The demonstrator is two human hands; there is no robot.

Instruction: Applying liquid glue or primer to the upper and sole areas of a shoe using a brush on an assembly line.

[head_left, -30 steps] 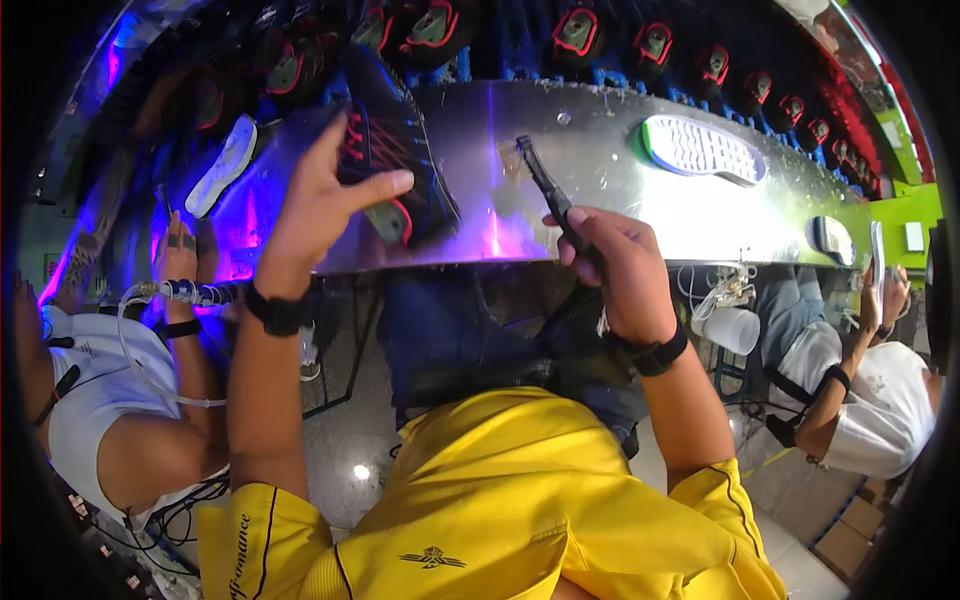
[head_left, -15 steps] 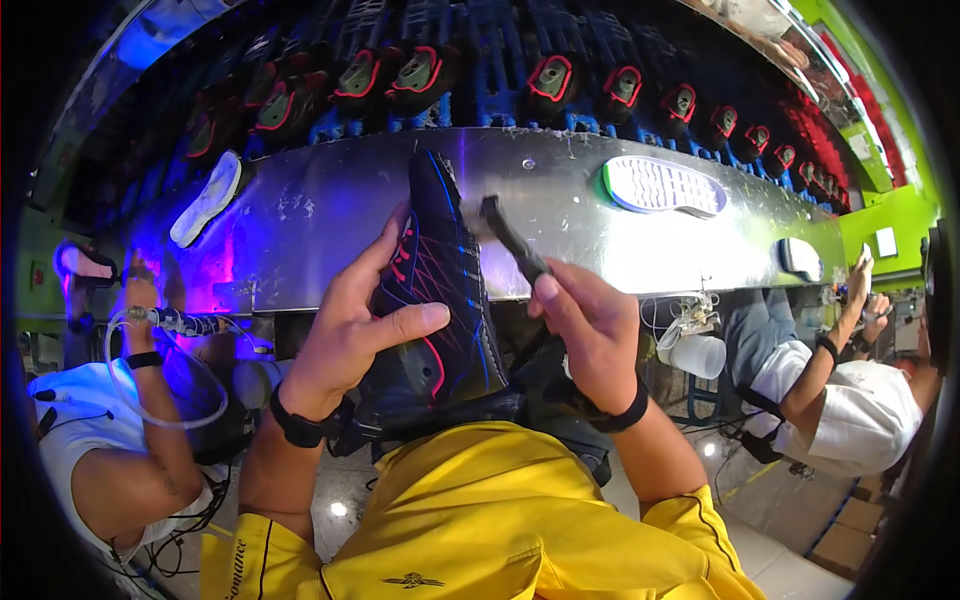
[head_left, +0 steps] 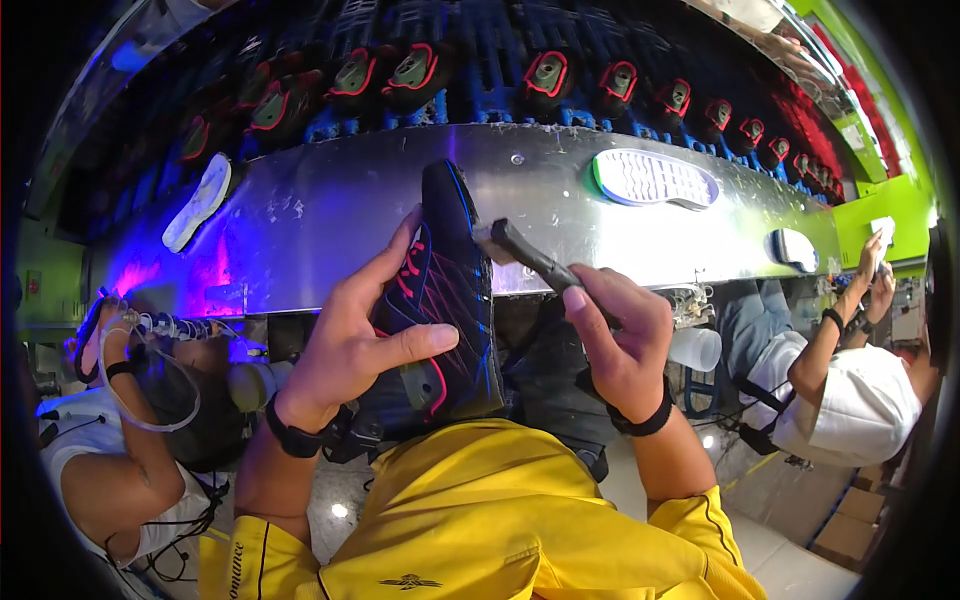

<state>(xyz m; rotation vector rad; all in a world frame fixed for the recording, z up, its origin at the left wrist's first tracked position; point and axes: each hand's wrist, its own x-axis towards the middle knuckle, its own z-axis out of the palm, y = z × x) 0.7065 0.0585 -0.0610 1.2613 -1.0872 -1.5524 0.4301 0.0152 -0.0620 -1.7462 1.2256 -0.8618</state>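
A black shoe upper (head_left: 452, 300) with red laces and blue lines is tilted in front of me, its toe pointing away over the metal bench. My left hand (head_left: 372, 325) is closed around its left side, the thumb lying across it near the heel end. My right hand (head_left: 625, 330) grips the dark handle of a brush (head_left: 535, 258). The brush head is at the right edge of the shoe, by the forefoot; whether the bristles touch it I cannot tell for sure.
White shoe soles lie on the metal bench (head_left: 330, 215): one sole (head_left: 198, 204) at left, another (head_left: 655, 180) at right, a smaller one (head_left: 794, 249) farther right. Behind runs a rack of black shoes (head_left: 547, 75). Co-workers sit on both sides; a white cup (head_left: 697, 348) hangs below the bench.
My right hand with the brush has moved right and slightly toward me, the brush head now lower along the shoe's edge. The left hand keeps its hold while the shoe shifts slightly.
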